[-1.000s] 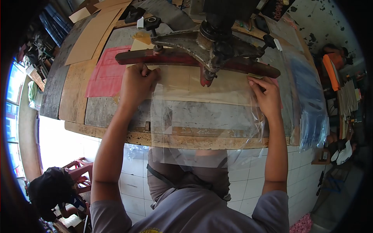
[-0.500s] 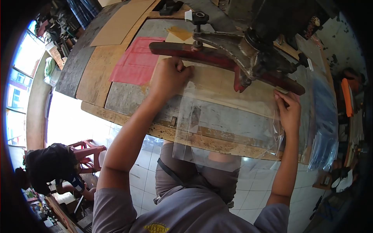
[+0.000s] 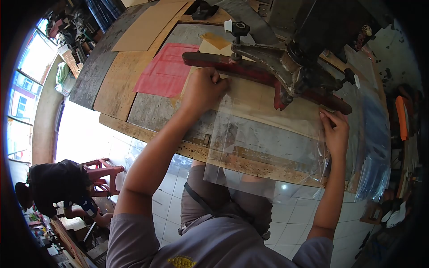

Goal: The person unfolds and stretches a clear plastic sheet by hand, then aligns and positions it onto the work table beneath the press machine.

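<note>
A clear plastic sheet (image 3: 272, 147) stretches between my two hands, and its lower part hangs over the table's front edge. My left hand (image 3: 203, 90) is closed on the sheet's upper left, just below the left end of a dark red press bar (image 3: 219, 63). With thumb and fingertips, my right hand (image 3: 336, 129) pinches the sheet's upper right edge near the bar's right end. Beneath the plastic lies a pale beige sheet (image 3: 257, 96) on the grey metal tabletop (image 3: 156, 111). The bar hangs from a metal machine head (image 3: 290, 67) above both hands.
A red sheet (image 3: 165, 69) lies left of the bar. Brown board (image 3: 149, 27) rests farther back. Stacked clear plastic (image 3: 375, 143) droops at the table's right edge. Another person (image 3: 58, 187) sits bent over at lower left beside a red stool (image 3: 105, 176).
The whole view has shifted slightly, moving the table and machine a little to the right. Both hands keep their hold on the plastic sheet, in nearly the same place below the bar.
</note>
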